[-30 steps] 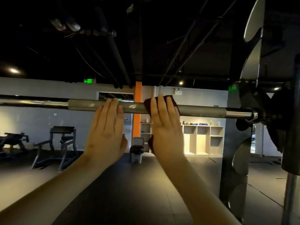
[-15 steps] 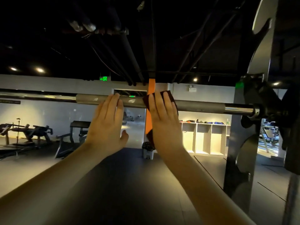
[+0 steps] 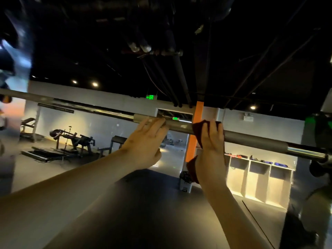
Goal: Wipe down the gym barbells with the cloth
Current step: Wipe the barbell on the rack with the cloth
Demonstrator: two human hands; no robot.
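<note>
Hands now sit wider apart, left hand flat-fingered on the bar, right hand pressing the cloth with straight fingers; ungripped, it may slip off.

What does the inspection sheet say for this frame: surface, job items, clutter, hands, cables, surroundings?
Surface: dark gym floor, dimly lit.
Job's things: barbell runs across the view, its right end at a rack; dark red cloth draped over it.
Clutter: bin at the foot of the orange column.
Hands: left hand rests straight fingers on the bar; right hand presses the cloth against it.
Cables: nothing seen.
Surroundings: benches at left, cubby shelves at right, green exit sign.
</note>
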